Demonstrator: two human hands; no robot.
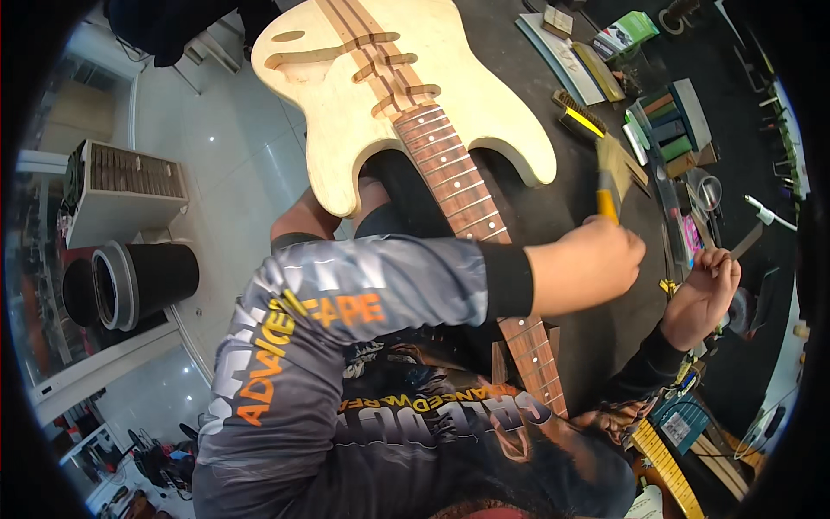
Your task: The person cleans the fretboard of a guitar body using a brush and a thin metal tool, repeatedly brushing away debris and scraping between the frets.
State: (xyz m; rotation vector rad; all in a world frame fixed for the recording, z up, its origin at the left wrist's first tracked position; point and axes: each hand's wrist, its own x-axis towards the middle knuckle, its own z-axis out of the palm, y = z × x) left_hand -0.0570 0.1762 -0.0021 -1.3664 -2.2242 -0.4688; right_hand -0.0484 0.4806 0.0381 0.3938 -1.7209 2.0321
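My left arm reaches across to the right, over the guitar neck [471,201]. My left hand [592,264] is closed around a brush with a yellow handle [607,205]; its pale bristles [616,164] point away from me and look blurred. Farther right, my right hand [711,281] has its fingers curled together at a thin grey strip [749,240], which juts from the fingertips. The guitar's pale wooden body [497,78], with cut-out slots, lies at the far side. Its dark fretted neck runs toward my chest, partly hidden under my left forearm.
On the dark bench top [519,199] lie a yellow-edged bristle brush [581,117], a green-and-white box [624,35] and a tray of coloured blocks [670,125]. A yellow ruler-like strip [666,467] sits near right. Black bins [156,277] and a white cabinet [130,195] stand left.
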